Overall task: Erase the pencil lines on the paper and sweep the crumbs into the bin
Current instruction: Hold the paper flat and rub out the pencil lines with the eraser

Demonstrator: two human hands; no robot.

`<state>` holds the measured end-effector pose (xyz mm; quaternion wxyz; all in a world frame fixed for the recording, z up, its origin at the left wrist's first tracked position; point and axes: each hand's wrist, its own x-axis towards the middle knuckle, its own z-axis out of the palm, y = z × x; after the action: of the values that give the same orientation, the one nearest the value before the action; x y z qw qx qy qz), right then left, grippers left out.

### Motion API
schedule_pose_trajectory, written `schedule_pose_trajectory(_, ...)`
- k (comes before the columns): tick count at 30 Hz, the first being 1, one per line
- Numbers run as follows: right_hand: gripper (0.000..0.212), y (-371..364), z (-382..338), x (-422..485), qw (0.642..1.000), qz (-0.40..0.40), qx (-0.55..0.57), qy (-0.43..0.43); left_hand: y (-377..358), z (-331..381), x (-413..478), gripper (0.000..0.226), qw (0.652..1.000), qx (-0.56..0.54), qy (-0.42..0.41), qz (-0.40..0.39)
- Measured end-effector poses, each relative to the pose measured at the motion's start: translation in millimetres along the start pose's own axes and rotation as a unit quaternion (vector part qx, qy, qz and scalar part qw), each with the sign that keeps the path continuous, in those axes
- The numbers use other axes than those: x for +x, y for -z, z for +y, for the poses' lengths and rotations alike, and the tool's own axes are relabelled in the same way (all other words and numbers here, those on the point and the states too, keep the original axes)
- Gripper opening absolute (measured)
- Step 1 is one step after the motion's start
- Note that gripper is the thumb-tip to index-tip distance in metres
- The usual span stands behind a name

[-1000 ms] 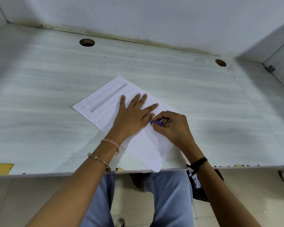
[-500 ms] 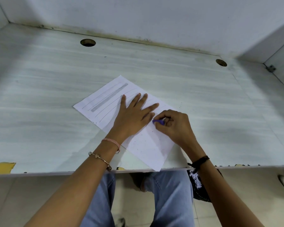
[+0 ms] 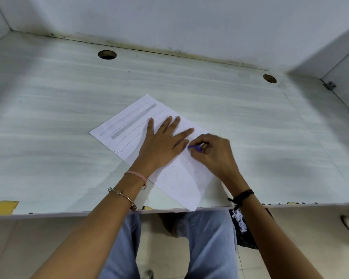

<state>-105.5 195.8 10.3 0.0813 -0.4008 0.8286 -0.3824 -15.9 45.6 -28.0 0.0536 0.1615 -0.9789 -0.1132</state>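
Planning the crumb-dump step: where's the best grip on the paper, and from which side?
Pinch the paper at its near corner, coming from the front edge of the desk. The sheet lies flat, but that corner seems to jut just past the edge, so a thumb can likely slip under.

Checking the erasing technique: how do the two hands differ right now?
The left hand lies flat with fingers spread, pressing the paper; the right hand is curled, pinching a purple eraser. The left wears a pink band and a bangle, the right a dark band. Both rest on the paper.
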Motion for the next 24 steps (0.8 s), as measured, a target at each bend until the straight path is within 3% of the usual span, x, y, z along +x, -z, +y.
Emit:
schedule_pose_trajectory(2,0.011,2,0,-2,0.999,-0.027,0.018,-0.006,0,0,0,0.047,1.000,-0.001,-0.001,-0.003)
schedule_pose_trajectory(6,0.010,11,17,10,0.994,0.069,0.048,-0.068,0,0,-1,0.047,1.000,0.004,-0.006,0.004)
schedule_pose_trajectory(13,0.009,7,22,5,0.988,0.081,0.112,-0.072,5,5,1,0.045,1.000,-0.020,0.022,-0.006)
schedule_pose_trajectory(17,0.009,6,22,4,0.991,0.079,0.095,-0.056,8,13,16,0.041,0.999,-0.011,0.007,0.040)
schedule_pose_trajectory(24,0.013,7,21,5,0.996,0.079,0.037,-0.030,-5,13,26,0.044,0.999,-0.019,-0.028,0.002)
